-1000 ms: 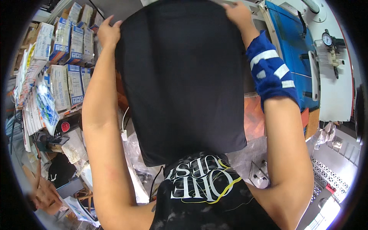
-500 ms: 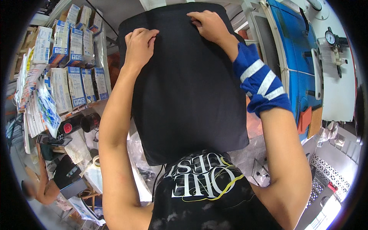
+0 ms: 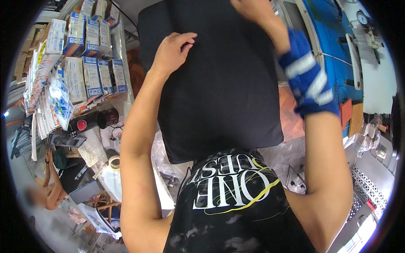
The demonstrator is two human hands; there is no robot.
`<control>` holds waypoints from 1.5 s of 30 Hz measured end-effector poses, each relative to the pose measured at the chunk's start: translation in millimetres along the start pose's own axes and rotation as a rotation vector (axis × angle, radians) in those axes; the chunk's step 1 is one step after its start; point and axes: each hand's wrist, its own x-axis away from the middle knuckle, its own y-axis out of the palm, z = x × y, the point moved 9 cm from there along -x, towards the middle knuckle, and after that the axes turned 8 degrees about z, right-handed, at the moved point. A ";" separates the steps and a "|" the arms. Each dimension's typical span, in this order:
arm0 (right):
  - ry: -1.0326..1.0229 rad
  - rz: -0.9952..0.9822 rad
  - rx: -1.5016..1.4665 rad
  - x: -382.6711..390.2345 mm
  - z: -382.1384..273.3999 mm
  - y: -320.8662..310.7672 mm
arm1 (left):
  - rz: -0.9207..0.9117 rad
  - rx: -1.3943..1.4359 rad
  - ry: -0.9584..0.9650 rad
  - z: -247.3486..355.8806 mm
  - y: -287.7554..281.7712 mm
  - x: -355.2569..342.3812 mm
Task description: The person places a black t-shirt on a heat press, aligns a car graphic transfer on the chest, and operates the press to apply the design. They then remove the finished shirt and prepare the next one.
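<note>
Fabric, black and plain, occupies the centre of the work area, spread broad and mostly flat in front of the wearer's torso. Its near edge lies next to the printed black shirt (whether the two touch cannot be determined). Its far edge reaches the top of the view.

Left hand: positioned over the far left portion of the fabric. Fingers are bent and partly open; thumb and index finger stand apart, with a gap between their tips. Contact with the cloth cannot be confirmed.

Right hand: positioned at the far right portion of the fabric, partly cut off by the upper edge of the view. Finger opening and any grip cannot be told. A blue sleeve with white stripes covers the right forearm.

Surroundings, left: stacked cartons on shelving; below these, a roll of tape and another person's arm. Surroundings, right: a blue panel, with a round gauge beyond it. A reddish surface shows beside the fabric's right edge.
</note>
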 end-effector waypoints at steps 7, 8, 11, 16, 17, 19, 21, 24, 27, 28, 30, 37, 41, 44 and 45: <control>0.880 -0.262 -0.373 237.1 -16.4 -138.4 | -0.064 -0.382 0.342 23.8 21.0 0.2; 0.927 -0.222 -0.325 265.3 -14.6 -158.6 | -0.039 -0.344 0.341 22.9 16.3 0.5; 1.095 -0.232 -0.153 333.8 -15.5 -199.7 | 0.158 -0.280 0.110 0.3 -18.2 6.6; 1.689 -0.152 -0.712 417.9 -39.3 -171.3 | 0.479 -0.125 -0.871 -119.4 -119.8 221.1; 1.711 -0.139 -0.773 424.0 -42.2 -163.4 | 0.365 0.309 -0.899 -101.6 -93.8 244.6; 1.748 -0.154 -0.888 432.1 -43.3 -152.7 | 0.134 1.104 -1.155 -44.9 -47.4 307.4; 1.770 -0.219 -0.984 433.5 -39.9 -146.7 | 0.237 1.044 -1.372 -13.7 -46.8 345.1; 1.783 -0.274 -0.989 429.8 -33.0 -159.6 | 0.142 0.790 -1.253 -20.6 -60.9 376.7; 1.726 -0.191 -1.066 429.2 -23.1 -176.6 | 0.314 0.925 -1.199 -12.7 -69.9 379.3; 1.707 -0.150 -1.089 432.4 -18.8 -179.4 | 0.332 0.974 -1.259 -12.7 -73.0 380.6; 1.721 -0.225 -0.994 435.1 -17.9 -179.2 | 0.287 0.954 -1.317 -15.4 -69.7 384.0; 1.735 -0.289 -0.746 451.0 -17.1 -179.2 | 0.231 0.751 -1.377 -24.0 -68.8 403.5; 1.192 -0.281 -0.044 390.1 -24.9 -195.9 | 0.389 -0.098 -0.925 -22.5 -113.6 292.4; 0.667 -0.117 0.157 329.5 -66.8 -197.3 | 0.439 -0.198 -0.351 24.4 -96.7 167.3; 0.533 -0.119 0.197 308.4 -92.2 -192.7 | 0.377 -0.149 -0.262 41.7 -81.5 129.6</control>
